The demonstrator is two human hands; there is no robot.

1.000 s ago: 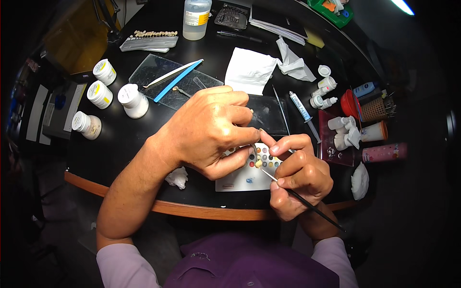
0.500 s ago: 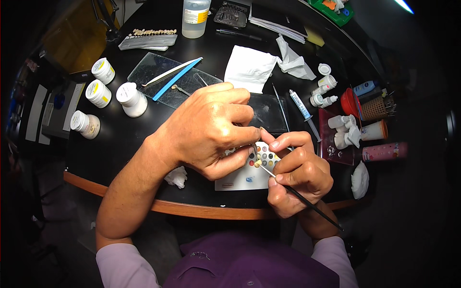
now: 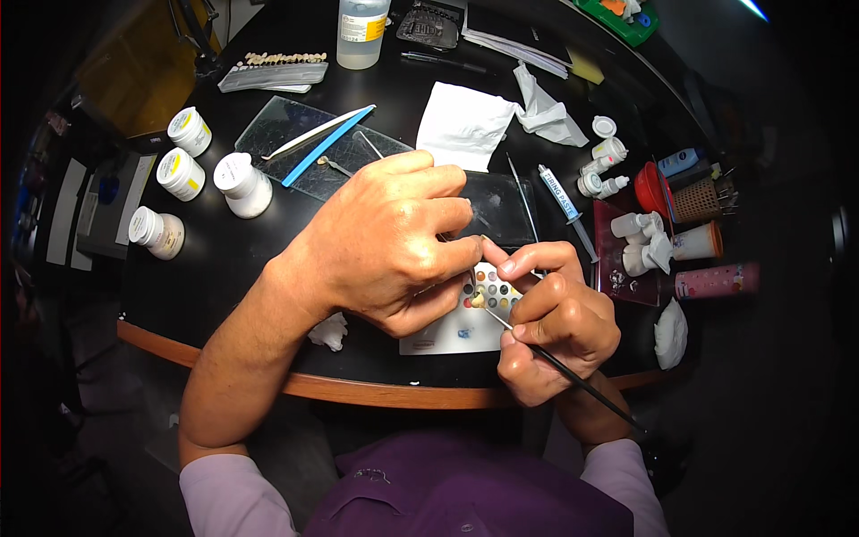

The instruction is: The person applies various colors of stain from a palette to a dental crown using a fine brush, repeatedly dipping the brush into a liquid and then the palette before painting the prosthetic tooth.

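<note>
- Head view: your left hand [image 3: 394,242] is curled with fingers pinched inward, its back toward the camera; you cannot tell from here what it grips, because the knuckles cover it.
- Your right hand [image 3: 565,327] holds a slim paintbrush with a black handle [image 3: 586,387] between thumb and fingers.
- Small, pale yellow tooth-shaped piece [image 3: 478,302] sits between your hands, over the white card with round coloured spots [image 3: 438,341]; its outline is hard to make out, and whether the brush tip touches it is unclear.
- Your fingers and left hand hide much of that card.
- Your left hand also covers part of the scratched, clear grey slab [image 3: 291,134].
- Clear plastic bottle with a white-and-yellow label [image 3: 360,46] loses its top at the upper edge.
</note>
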